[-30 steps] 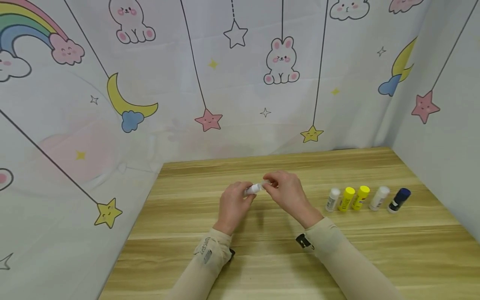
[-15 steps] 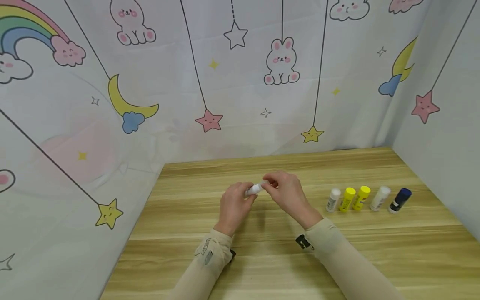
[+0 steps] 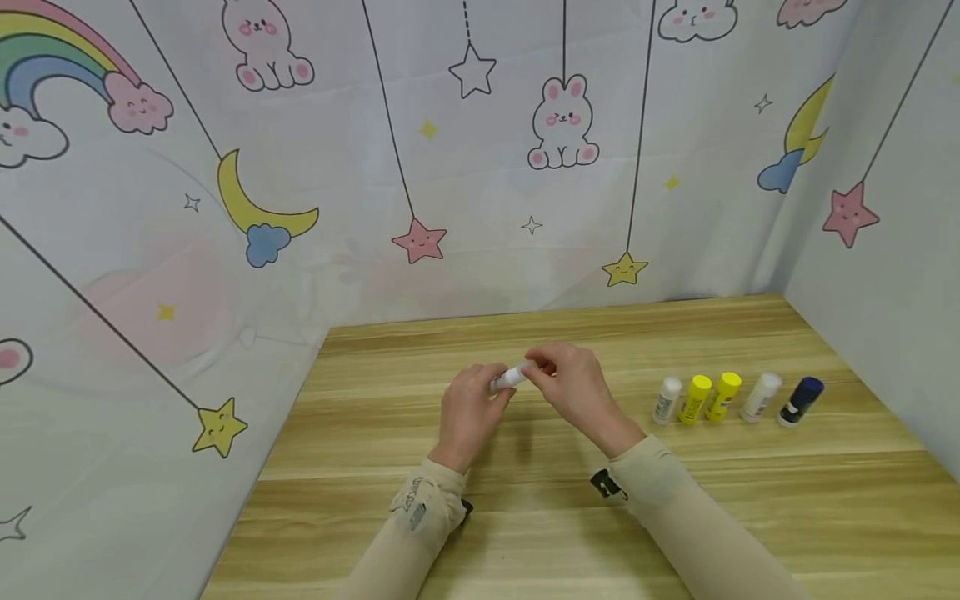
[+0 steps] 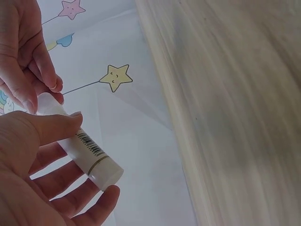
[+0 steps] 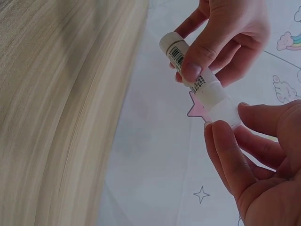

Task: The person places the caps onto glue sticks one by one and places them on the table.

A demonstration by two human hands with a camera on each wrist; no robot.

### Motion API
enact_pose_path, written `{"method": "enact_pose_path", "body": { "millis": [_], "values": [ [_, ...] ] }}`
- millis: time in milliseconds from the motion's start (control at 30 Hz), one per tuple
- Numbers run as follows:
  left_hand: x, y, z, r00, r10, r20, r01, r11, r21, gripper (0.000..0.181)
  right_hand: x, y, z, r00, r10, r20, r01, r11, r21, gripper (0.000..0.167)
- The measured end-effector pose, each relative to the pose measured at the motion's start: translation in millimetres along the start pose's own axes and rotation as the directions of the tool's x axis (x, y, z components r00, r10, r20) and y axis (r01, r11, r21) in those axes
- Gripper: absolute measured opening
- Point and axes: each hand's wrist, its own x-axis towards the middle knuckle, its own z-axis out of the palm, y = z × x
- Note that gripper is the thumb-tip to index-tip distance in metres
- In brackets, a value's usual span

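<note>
My left hand point(image 3: 467, 410) grips a white glue stick point(image 3: 508, 378) above the table, its thumb lying along the barrel. In the left wrist view the glue stick point(image 4: 96, 157) is tilted, with a barcode and a gold band near its base. At the other end, my right hand point(image 3: 576, 392) pinches a translucent cap point(image 5: 224, 112) between thumb and fingers. The right wrist view has the cap in line with the glue stick point(image 5: 178, 52), over its top end. How far down the cap sits cannot be told.
On the right of the wooden table point(image 3: 375, 467) several glue sticks stand in a row: a white one point(image 3: 667, 402), two yellow ones, point(image 3: 695, 400) another white one point(image 3: 761, 398) and a dark blue-capped one point(image 3: 800, 402). A printed cloth point(image 3: 480, 275) hangs behind the table and along its sides.
The cap in my right hand has come closer to the end of the glue stick, narrowing the gap between them. My left hand has barely moved and keeps its grip.
</note>
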Motion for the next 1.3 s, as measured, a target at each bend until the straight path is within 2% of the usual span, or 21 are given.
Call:
{"method": "enact_pose_path", "body": {
  "millis": [700, 1300],
  "values": [
    [-3.4, 1.1, -2.5, 1.000, 0.023, -0.015, -0.023, 1.000, 0.012, 0.022, -3.4, -2.6, 2.7, 0.999, 0.032, 0.043, -0.032, 0.999, 0.015, 0.019],
    [-2.5, 1.4, -4.3, 0.999, 0.031, -0.007, -0.031, 0.999, 0.035, 0.022, -4.1, -4.7, 2.3, 0.999, 0.015, 0.032, -0.015, 1.000, 0.011, 0.018]
  ]
}}
